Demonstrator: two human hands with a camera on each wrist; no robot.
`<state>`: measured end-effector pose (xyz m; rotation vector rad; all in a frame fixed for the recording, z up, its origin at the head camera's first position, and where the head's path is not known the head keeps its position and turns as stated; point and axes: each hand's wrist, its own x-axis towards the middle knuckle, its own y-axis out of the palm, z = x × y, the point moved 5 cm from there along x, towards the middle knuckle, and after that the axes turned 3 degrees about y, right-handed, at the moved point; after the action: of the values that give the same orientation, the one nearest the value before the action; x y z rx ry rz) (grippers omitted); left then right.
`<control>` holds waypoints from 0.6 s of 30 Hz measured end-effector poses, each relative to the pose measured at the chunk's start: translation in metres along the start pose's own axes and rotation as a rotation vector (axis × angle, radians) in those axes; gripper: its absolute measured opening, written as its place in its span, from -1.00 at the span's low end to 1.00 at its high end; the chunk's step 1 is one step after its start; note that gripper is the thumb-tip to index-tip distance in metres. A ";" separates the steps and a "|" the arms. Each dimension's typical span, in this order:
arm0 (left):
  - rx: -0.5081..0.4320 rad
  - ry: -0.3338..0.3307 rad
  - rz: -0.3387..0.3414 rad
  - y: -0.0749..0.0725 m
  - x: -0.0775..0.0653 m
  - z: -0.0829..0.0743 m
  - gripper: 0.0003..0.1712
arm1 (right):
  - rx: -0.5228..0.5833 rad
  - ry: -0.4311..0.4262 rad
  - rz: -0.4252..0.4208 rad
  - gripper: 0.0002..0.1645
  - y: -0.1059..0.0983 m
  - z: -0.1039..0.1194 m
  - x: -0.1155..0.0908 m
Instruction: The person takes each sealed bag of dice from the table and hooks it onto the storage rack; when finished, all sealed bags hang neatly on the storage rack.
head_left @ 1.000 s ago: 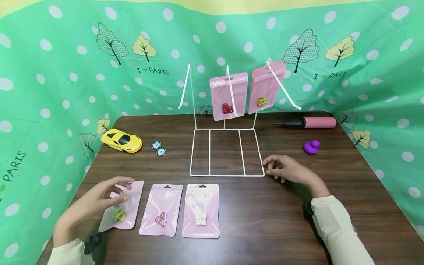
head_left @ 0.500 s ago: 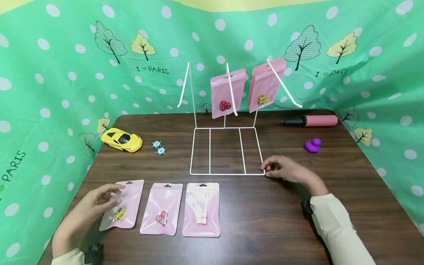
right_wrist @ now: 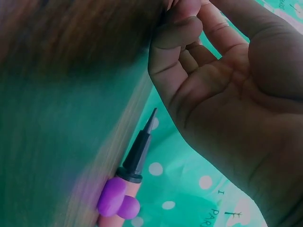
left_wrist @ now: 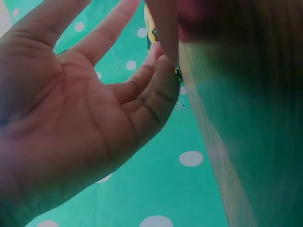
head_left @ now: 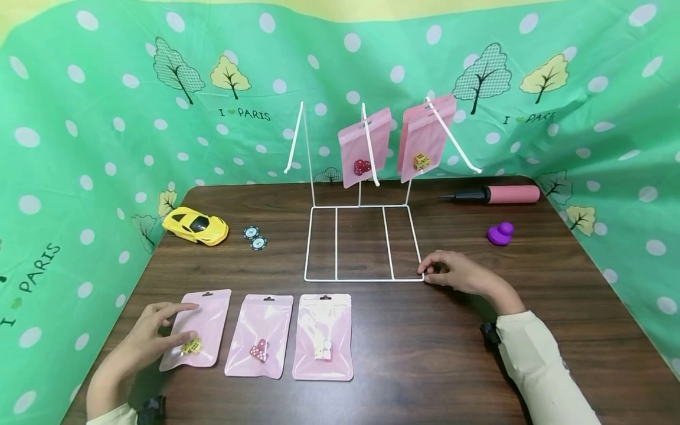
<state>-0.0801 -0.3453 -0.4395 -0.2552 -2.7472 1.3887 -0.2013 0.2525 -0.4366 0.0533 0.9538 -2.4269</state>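
On the table's left part lies a pink pouch with yellow dice (head_left: 199,321), its hang hole at the top. My left hand (head_left: 146,339) is over this pouch's left side, fingers spread and thumb tip by the dice. To its right lie a pouch with red dice (head_left: 260,330) and a pouch with white dice (head_left: 322,330). My right hand (head_left: 459,273) pinches the front right corner of a white wire rack (head_left: 366,281). From the rack's middle hook hangs a pouch with red dice (head_left: 366,144); pink pouches with yellow dice (head_left: 427,139) hang from the right hook.
A yellow toy car (head_left: 196,226) and two poker chips (head_left: 255,238) stand left of the rack. To the right are a purple rubber duck (head_left: 500,234) and a pink hand pump (head_left: 504,194). A green dotted cloth (head_left: 350,71) walls the table behind and at the sides.
The left hand has moved left and down onto the yellow-dice pouch. My right fingers have come onto the rack's corner. The middle hanging pouch has turned slightly on its hook.
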 end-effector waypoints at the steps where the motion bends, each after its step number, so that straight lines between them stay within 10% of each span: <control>1: -0.006 -0.007 0.014 0.001 0.000 0.000 -0.40 | 0.006 0.003 0.002 -0.83 0.000 0.000 -0.001; 18: -0.061 -0.114 0.101 0.001 0.000 -0.003 -0.38 | -0.031 -0.029 -0.013 -0.83 0.000 0.004 -0.001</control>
<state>-0.0798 -0.3420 -0.4390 -0.3325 -2.9112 1.3844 -0.1998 0.2510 -0.4334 0.0012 0.9810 -2.4177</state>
